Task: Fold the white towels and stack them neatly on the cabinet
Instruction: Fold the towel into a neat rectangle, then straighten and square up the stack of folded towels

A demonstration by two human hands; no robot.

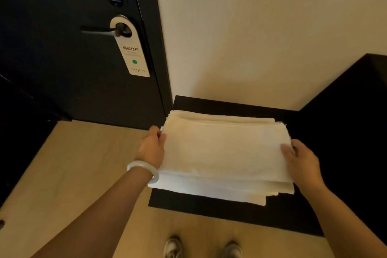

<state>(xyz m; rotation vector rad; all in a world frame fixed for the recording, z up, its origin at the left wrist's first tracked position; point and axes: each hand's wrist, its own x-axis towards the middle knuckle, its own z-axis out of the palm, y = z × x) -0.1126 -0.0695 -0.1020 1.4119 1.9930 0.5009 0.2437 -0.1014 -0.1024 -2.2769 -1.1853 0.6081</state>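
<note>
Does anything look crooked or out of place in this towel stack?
Yes. On the black cabinet, the lower towels jut out past the top towel along the near edge, stepped rather than flush. The left hand and right hand grip the top towel's sides.

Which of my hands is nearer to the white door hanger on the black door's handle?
Left. The left hand grips the left edge of the stack of folded white towels, below the white door hanger; the right hand holds the stack's right edge, farther away.
</note>
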